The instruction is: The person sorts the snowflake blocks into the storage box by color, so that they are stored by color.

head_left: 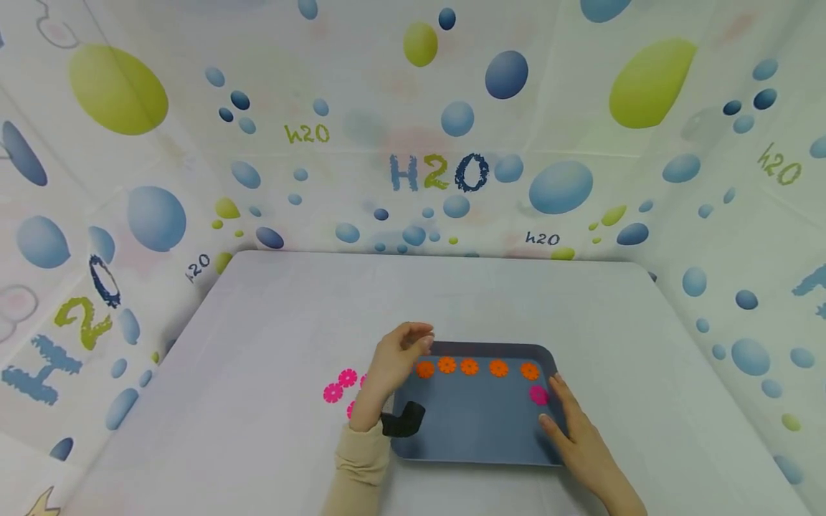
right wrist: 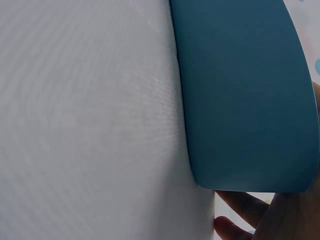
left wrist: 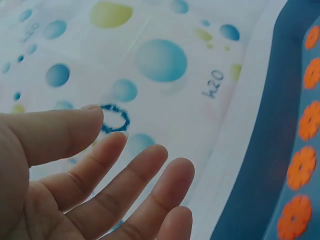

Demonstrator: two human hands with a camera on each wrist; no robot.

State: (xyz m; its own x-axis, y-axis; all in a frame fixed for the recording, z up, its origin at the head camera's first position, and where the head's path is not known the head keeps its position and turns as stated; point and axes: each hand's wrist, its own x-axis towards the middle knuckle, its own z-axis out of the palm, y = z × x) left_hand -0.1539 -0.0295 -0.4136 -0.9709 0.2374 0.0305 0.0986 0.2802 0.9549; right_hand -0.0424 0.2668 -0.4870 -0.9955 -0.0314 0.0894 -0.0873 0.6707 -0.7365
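Observation:
My left hand (head_left: 395, 362) hovers over the left rim of a blue-grey tray (head_left: 477, 430), its fingers spread and loosely bent with nothing between them. My right hand (head_left: 577, 437) rests at the tray's right side, with its thumb over the inside and its fingers extended along the rim. From the right wrist, the tray's outer wall (right wrist: 245, 100) partly hides that hand. Several orange flower-shaped pieces (head_left: 469, 367) lie in a row along the tray's far side. One pink flower-shaped piece (head_left: 538, 395) lies below the right end of that row.
Several pink flower-shaped pieces (head_left: 333, 393) are on the white table (head_left: 258, 322) left of the tray, some partly behind the left forearm. A black strap (head_left: 403, 420) sticks out from the left wrist. Printed cloth walls (head_left: 361, 193) surround the table.

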